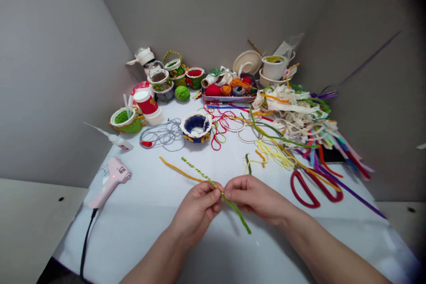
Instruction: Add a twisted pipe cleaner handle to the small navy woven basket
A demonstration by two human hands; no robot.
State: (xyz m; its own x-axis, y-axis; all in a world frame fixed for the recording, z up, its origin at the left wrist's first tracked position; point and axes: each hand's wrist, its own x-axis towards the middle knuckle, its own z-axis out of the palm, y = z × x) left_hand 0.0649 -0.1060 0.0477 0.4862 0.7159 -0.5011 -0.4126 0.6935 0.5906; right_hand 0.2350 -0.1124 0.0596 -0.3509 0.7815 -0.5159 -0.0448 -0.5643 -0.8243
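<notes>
A green pipe cleaner [238,214] runs between my two hands above the front of the table. Its far stretch, beyond my left fingers, is wound with pale yellow yarn [199,171] in a spiral; the near end is plain green. My left hand [202,206] pinches the pipe cleaner where the winding stops. Close against it, my right hand [248,195] has thumb and fingers pressed together at the same spot, and what exactly they grip is partly hidden. An orange pipe cleaner [176,169] lies just past my left hand. Short green and orange pieces lie beyond my right hand.
Red-handled scissors [304,188] lie at right, below a heap of lace and pipe cleaners [289,111]. A pink glue gun [111,182] with its cord is at left. A blue decorated pot [196,135], grey cord [163,135] and a yarn tray [229,97] stand farther back.
</notes>
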